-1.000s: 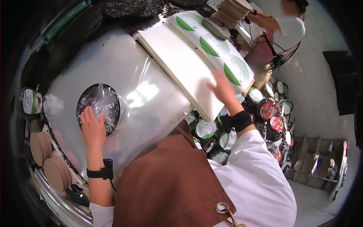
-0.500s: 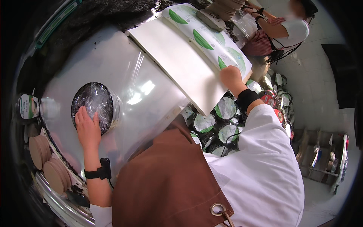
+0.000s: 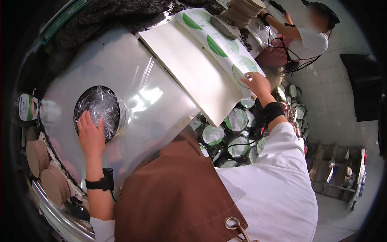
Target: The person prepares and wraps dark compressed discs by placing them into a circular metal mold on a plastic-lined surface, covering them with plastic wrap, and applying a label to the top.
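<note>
A dark round bundle wrapped in clear, crinkled plastic point(image 3: 105, 103) sits on the shiny plastic-covered surface at left. My left hand point(image 3: 91, 135) lies over its near side, fingers outstretched. At the right, the fingers of my right hand point(image 3: 258, 85) are bent and pinched at the near end of a white label sheet point(image 3: 225, 38) printed with green wedges and circles. Exactly how much of the sheet is between the fingertips is hard to make out. Under the sheet lies a cream-coloured board point(image 3: 193, 66).
A grey stone block point(image 3: 225, 26) rests on the sheet beside stacked brown discs point(image 3: 242, 14). Several wrapped rounds point(image 3: 237, 119) with labels fill the space below the board. More brown discs point(image 3: 55, 184) stand at left. A co-worker point(image 3: 300, 38) is at the upper right.
My right hand has shifted right and slightly down, and its fingers have loosened from a tighter curl. The green wedge nearest it no longer shows. My left hand stays on the bundle.
</note>
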`<action>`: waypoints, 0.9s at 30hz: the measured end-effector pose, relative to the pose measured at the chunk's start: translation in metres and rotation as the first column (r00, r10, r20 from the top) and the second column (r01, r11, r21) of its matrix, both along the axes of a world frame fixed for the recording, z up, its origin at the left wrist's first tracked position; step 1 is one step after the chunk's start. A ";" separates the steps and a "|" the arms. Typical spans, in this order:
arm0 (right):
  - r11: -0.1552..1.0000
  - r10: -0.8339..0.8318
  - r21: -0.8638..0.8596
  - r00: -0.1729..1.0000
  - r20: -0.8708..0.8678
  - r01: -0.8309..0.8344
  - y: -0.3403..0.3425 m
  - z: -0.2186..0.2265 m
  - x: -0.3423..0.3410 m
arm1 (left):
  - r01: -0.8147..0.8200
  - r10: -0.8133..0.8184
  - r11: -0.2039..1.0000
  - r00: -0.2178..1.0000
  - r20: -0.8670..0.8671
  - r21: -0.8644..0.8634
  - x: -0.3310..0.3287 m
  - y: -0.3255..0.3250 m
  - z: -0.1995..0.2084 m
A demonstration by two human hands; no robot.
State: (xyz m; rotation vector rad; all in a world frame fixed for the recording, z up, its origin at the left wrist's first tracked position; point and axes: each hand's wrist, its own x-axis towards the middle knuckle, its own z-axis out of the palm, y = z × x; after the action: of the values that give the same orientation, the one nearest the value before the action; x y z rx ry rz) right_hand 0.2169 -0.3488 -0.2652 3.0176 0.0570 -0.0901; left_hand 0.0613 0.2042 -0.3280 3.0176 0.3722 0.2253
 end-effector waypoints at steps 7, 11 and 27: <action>0.364 -0.318 0.894 0.937 -0.146 0.262 -0.114 -0.010 0.034 | -0.020 0.020 1.000 1.000 -0.023 -0.019 -0.001 -0.003 0.006; -0.400 -0.728 0.902 0.654 -0.206 -0.162 -0.294 0.034 0.052 | 0.004 -0.003 0.997 1.000 0.013 -0.080 0.001 -0.006 0.005; -0.002 0.989 0.482 0.070 0.132 -0.876 0.383 -0.008 -0.041 | -0.180 0.264 0.742 0.964 0.035 -0.646 -0.009 -0.015 0.031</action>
State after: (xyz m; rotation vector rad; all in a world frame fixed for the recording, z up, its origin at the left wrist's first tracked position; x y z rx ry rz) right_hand 0.1763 0.0338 -0.2735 2.4368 2.4545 -0.3497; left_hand 0.0520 0.1890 -0.2966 2.2654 0.6484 0.2412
